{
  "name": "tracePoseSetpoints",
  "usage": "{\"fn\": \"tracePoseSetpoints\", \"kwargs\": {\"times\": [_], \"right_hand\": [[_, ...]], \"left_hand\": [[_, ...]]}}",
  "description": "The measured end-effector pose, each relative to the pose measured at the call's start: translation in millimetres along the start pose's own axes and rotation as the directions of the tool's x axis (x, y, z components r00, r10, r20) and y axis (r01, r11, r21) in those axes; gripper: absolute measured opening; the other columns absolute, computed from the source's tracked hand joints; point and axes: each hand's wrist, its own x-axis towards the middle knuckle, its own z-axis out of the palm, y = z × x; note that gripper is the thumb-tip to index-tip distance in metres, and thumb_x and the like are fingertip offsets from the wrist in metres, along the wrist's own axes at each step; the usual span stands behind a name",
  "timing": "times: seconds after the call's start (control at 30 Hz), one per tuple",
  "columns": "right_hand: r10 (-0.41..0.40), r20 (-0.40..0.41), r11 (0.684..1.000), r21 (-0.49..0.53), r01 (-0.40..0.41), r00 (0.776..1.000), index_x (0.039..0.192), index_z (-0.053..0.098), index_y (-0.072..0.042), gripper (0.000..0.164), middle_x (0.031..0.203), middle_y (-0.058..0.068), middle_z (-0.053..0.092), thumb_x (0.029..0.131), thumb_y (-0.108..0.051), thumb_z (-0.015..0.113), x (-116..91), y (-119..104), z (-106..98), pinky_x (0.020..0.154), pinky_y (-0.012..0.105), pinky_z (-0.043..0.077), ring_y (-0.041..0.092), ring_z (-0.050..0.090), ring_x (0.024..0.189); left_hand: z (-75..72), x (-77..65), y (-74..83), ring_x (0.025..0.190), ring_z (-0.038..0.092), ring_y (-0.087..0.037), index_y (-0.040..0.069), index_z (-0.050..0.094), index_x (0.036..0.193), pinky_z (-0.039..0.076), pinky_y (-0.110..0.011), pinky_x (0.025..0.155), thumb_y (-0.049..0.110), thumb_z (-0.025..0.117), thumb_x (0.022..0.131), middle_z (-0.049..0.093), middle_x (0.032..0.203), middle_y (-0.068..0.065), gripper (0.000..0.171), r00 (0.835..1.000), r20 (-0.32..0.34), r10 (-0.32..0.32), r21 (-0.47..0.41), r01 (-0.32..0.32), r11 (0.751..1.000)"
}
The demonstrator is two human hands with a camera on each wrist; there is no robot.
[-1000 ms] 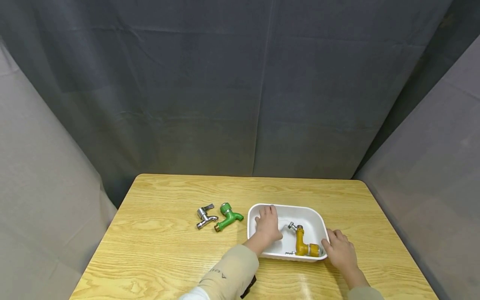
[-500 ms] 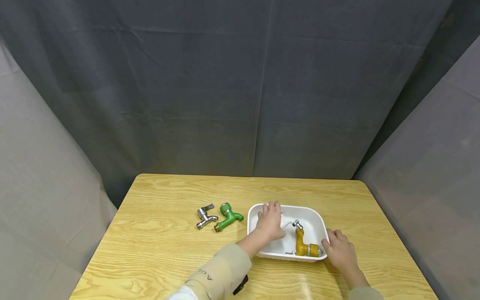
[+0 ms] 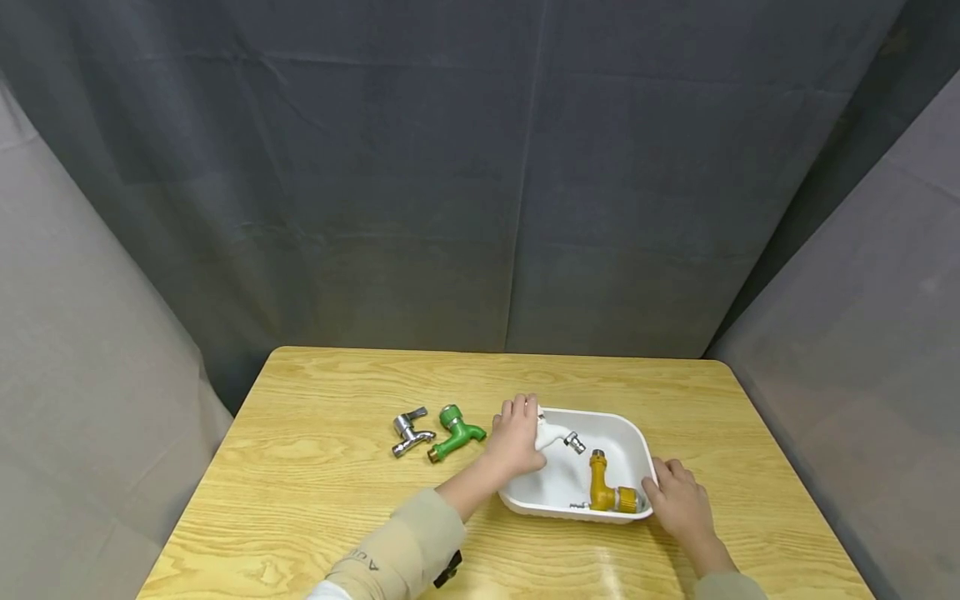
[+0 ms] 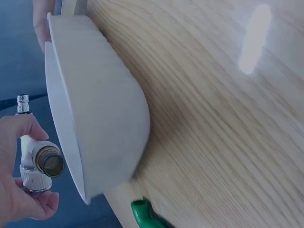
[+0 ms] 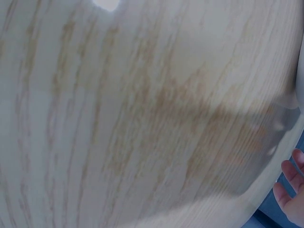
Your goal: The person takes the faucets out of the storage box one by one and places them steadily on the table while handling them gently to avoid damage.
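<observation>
White basin (image 3: 558, 487) on the wooden table (image 3: 300, 517); clock directions are from its centre in the head view, 12 = far side. Inside: yellow tap (image 3: 602, 483) lying at about 5 o'clock, knob toward the right wall, its other arm pointing up to 12. Small silver piece (image 3: 580, 506) at 6 o'clock, low by the near wall, left of the yellow tap; too small to tell what it is.

White tap (image 3: 551, 434) is held over the basin's 10 o'clock end, gripped in the left hand (image 3: 512, 443). Its metal spout tip (image 3: 575, 442) points to about 4 o'clock, over the basin. Left wrist view: thumb and fingers around the white tap, brass-lined threaded opening facing the camera, tap on the open side of the basin rim, ribbed knob down near the fingers.

Right hand (image 3: 681, 504) at 4 o'clock, just outside the basin; thumb at the rim, fingers loosely extended and spread, nothing lifted in it. Right wrist view catches only some fingers at 4 o'clock of that frame, relaxed.

Outside the basin: green tap (image 3: 455, 433) on the table at 10 o'clock, near the left rim, spout toward the basin. Chrome tap (image 3: 411, 432) just beyond it, same direction, lever up at its 1 o'clock. Both lie flat, side by side.
</observation>
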Motion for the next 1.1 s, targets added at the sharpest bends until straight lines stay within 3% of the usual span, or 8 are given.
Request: {"fn": "tracePoseSetpoints", "kwargs": {"times": [0.23, 0.6, 0.93, 1.1], "right_hand": [[0.000, -0.003, 1.000, 0.004, 0.000, 1.000, 0.126, 0.047, -0.001, 0.045, 0.113, 0.024, 0.049, 0.094, -0.031, 0.036, -1, -1, 0, 0.077, 0.060, 0.039, 0.041, 0.047, 0.103], [0.007, -0.015, 1.000, 0.006, -0.007, 1.000, 0.126, 0.047, -0.001, 0.044, 0.113, 0.025, 0.049, 0.094, -0.030, 0.036, -4, -1, -2, 0.077, 0.059, 0.040, 0.041, 0.047, 0.103], [-0.009, -0.042, 1.000, 0.007, 0.010, 0.999, 0.125, 0.048, -0.001, 0.044, 0.112, 0.025, 0.050, 0.093, -0.029, 0.036, -3, 1, 3, 0.077, 0.060, 0.040, 0.042, 0.048, 0.102], [-0.010, -0.056, 1.000, 0.004, 0.011, 0.998, 0.125, 0.048, -0.001, 0.045, 0.112, 0.024, 0.051, 0.093, -0.030, 0.036, -2, 4, 6, 0.077, 0.060, 0.040, 0.041, 0.049, 0.102]], "left_hand": [[-12.3, -14.8, -26.2, 0.107, 0.041, -0.025, 0.001, 0.029, 0.135, 0.044, -0.037, 0.082, 0.023, 0.071, 0.056, 0.041, 0.124, -0.012, 0.092, 0.999, -0.033, 0.043, 0.004, -0.043, 0.999], [-20.1, -39.0, -63.1, 0.107, 0.042, -0.027, 0.000, 0.031, 0.133, 0.042, -0.042, 0.087, 0.018, 0.067, 0.056, 0.041, 0.125, -0.014, 0.086, 0.993, -0.086, 0.080, -0.010, -0.081, 0.997], [-16.9, -59.1, -88.7, 0.108, 0.043, -0.034, -0.003, 0.035, 0.128, 0.044, -0.047, 0.086, 0.019, 0.069, 0.051, 0.043, 0.121, -0.018, 0.087, 0.980, -0.165, 0.110, 0.015, -0.109, 0.994], [-13.4, -69.1, -98.7, 0.108, 0.044, -0.032, -0.004, 0.035, 0.129, 0.041, -0.044, 0.092, 0.022, 0.071, 0.053, 0.043, 0.123, -0.019, 0.089, 0.982, -0.145, 0.120, 0.023, -0.118, 0.993]]}}
